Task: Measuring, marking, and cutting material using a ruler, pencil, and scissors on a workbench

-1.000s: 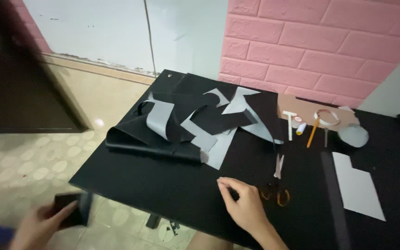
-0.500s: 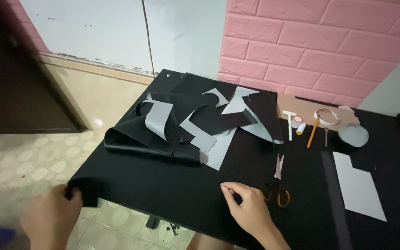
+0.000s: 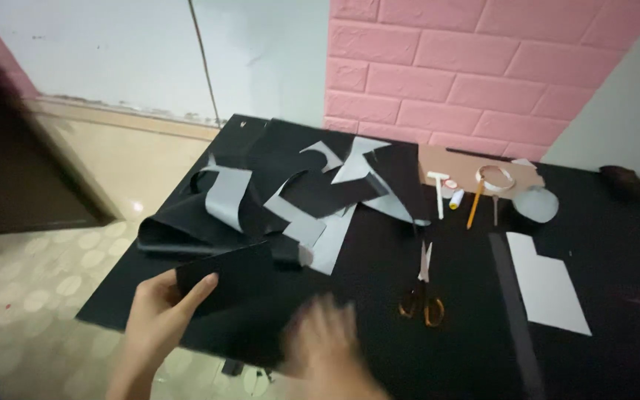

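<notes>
Black sheet piece [image 3: 227, 278] is in the left hand [image 3: 158, 320], thumb on top and fingers under, held just over the near left edge of the desk [image 3: 379, 363]. It looks like the step is bringing this piece onto the desk to work on it. Next, it would need to lie flat, with the other hand helping. The right hand [image 3: 327, 348] is a blur low over the desk beside the piece; I cannot tell if it is open or closed, and nothing shows in it. Scissors [image 3: 424, 296] lie near, to the right. Farther back sits a heap of black and grey scraps [image 3: 290, 200].
</notes>
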